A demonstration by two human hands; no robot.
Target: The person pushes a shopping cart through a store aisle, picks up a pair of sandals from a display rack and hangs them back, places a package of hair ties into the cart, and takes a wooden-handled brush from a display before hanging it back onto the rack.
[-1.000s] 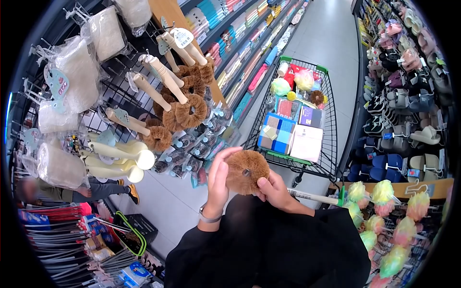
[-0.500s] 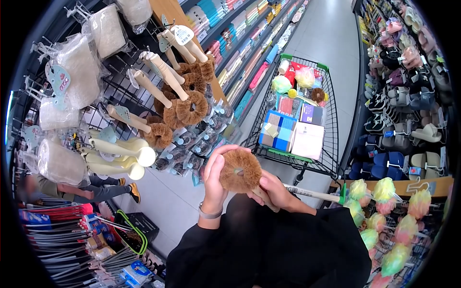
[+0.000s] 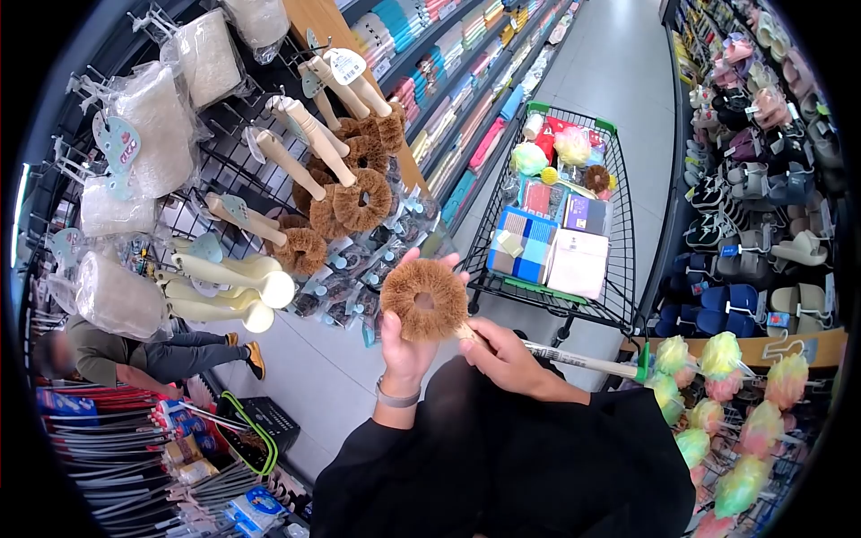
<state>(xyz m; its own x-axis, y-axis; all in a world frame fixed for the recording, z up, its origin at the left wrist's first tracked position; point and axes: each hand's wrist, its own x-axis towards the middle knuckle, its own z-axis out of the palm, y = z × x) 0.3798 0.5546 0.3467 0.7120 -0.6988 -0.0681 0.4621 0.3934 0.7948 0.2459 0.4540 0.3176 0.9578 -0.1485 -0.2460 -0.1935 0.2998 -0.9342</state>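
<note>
A round brown fibre-bristled brush (image 3: 402, 303) with a hole in its middle is held in front of my body. My left hand (image 3: 408, 359), with a band at the wrist, cups the bristle head from behind, its thumb at the left edge and its fingertips showing above. My right hand (image 3: 511, 360) is closed around the pale wooden handle, which it mostly hides. Similar brushes (image 3: 360, 199) with wooden handles hang on the rack ahead to the left.
A shopping cart (image 3: 619, 269) with packages and bath puffs stands ahead, its handle (image 3: 592, 361) close by my right arm. Shoe shelves (image 3: 726, 242) line the right. At left, a person (image 3: 117, 354) is beside a black basket (image 3: 273, 417). Bath puffs (image 3: 722, 354) hang at lower right.
The brush head has moved slightly left and turned flatter toward me. My left fingers have opened wider behind it, and my right hand has shifted along the handle. The person at left shows more.
</note>
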